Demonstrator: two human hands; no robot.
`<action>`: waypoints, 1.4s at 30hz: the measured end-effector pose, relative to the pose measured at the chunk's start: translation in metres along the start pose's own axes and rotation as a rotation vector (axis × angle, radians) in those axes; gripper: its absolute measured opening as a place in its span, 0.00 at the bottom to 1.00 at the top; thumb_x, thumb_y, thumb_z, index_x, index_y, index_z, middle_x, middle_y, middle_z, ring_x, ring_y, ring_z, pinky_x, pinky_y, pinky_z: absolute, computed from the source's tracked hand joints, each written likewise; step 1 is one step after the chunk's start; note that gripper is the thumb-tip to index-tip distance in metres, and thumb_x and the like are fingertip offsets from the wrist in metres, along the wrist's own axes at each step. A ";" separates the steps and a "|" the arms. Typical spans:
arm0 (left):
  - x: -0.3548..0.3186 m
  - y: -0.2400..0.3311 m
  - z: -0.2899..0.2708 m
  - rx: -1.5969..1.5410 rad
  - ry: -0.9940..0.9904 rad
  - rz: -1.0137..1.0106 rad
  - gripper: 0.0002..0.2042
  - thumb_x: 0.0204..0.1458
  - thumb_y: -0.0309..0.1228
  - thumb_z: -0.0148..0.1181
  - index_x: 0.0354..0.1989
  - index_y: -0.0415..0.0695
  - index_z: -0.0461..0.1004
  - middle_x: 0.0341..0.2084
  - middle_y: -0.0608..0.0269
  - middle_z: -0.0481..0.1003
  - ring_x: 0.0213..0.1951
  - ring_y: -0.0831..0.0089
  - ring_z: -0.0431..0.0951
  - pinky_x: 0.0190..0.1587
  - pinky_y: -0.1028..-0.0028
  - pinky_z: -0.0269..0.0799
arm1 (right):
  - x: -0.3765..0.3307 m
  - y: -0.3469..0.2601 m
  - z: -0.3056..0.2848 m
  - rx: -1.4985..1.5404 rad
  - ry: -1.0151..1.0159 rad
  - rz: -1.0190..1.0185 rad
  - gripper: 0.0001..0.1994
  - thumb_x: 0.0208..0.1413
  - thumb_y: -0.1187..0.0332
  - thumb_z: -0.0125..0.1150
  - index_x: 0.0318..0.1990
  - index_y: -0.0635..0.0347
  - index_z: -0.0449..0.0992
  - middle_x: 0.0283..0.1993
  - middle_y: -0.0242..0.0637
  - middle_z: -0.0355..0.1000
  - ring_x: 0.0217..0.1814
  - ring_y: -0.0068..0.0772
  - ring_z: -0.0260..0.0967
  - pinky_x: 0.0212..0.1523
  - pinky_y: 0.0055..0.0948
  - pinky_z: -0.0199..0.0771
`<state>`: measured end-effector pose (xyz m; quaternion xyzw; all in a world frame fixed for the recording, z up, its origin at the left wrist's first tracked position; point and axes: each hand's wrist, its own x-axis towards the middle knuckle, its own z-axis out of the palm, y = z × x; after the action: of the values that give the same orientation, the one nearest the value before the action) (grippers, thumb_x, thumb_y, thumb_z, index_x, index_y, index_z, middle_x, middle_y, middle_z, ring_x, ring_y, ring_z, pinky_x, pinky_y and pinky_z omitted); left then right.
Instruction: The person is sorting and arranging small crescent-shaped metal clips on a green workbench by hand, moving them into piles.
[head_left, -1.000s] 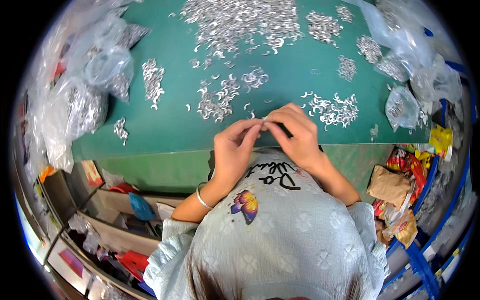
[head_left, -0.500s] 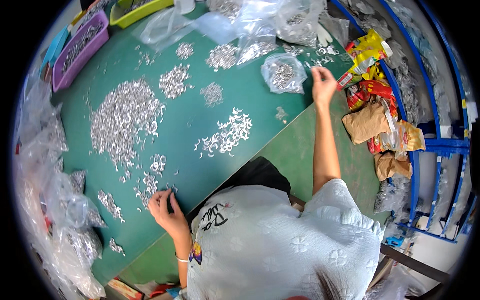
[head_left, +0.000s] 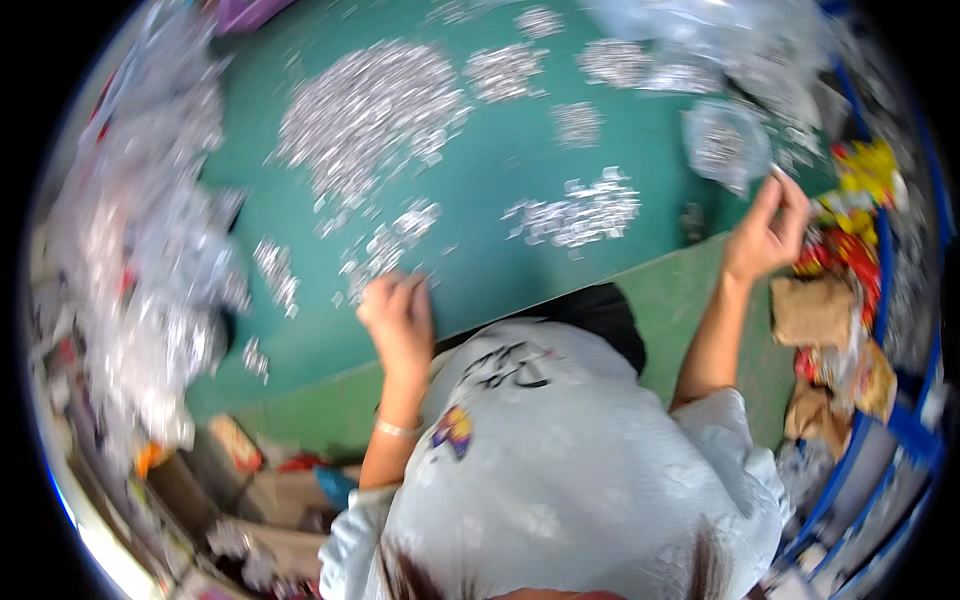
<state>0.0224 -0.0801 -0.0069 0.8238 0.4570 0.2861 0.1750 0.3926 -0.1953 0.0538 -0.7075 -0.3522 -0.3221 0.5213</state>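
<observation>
Small silvery metal pieces, many curved like crescents, lie in piles on a green table [head_left: 480, 190]. My left hand [head_left: 400, 318] rests at the table's near edge with its fingers bent, just below a small loose pile [head_left: 385, 250]. What its fingertips hold, if anything, is blurred. Raised at the right, my right hand [head_left: 765, 230] has thumb and fingers pinched together. A tiny pale spot shows at its tips, too small to name. A clear plastic bag [head_left: 740, 165] with more silvery pieces lies just beyond that hand. Between my hands is a spread pile of crescents [head_left: 580, 212].
The biggest heap [head_left: 370, 105] covers the far left of the table. Clear plastic bags [head_left: 165, 250] crowd the left side. Snack packets and a brown paper bag [head_left: 812, 312] sit by a blue rack [head_left: 925, 390] at the right. Cardboard boxes [head_left: 270, 500] stand below the table.
The whole view has swung, so the table appears farther up and right. My right hand has drawn back toward me from the pieces at the far right corner. My left hand stays beside the small pile.
</observation>
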 end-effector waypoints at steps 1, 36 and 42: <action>0.001 0.004 -0.004 0.015 -0.014 -0.008 0.06 0.47 0.21 0.63 0.34 0.43 0.78 0.33 0.59 0.73 0.39 0.60 0.72 0.41 0.64 0.62 | -0.004 -0.019 0.002 0.045 -0.052 -0.098 0.05 0.54 0.82 0.60 0.38 0.68 0.79 0.36 0.39 0.76 0.38 0.35 0.71 0.43 0.30 0.70; 0.021 0.026 -0.016 -0.339 0.061 -0.180 0.09 0.51 0.17 0.60 0.41 0.37 0.77 0.38 0.58 0.77 0.39 0.67 0.77 0.44 0.73 0.71 | 0.014 0.010 0.246 0.023 -0.720 -0.234 0.07 0.54 0.68 0.63 0.37 0.61 0.82 0.39 0.45 0.78 0.43 0.52 0.73 0.45 0.41 0.72; 0.017 0.019 -0.016 -0.176 -0.029 -0.073 0.13 0.48 0.16 0.61 0.44 0.35 0.75 0.45 0.52 0.75 0.47 0.55 0.75 0.51 0.64 0.70 | -0.018 -0.079 0.177 0.312 -1.017 -0.198 0.06 0.54 0.70 0.62 0.34 0.63 0.82 0.36 0.42 0.78 0.43 0.46 0.73 0.46 0.38 0.72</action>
<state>0.0320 -0.0752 0.0213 0.7920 0.4574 0.3068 0.2636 0.3328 -0.0109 0.0354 -0.6518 -0.6687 0.0695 0.3509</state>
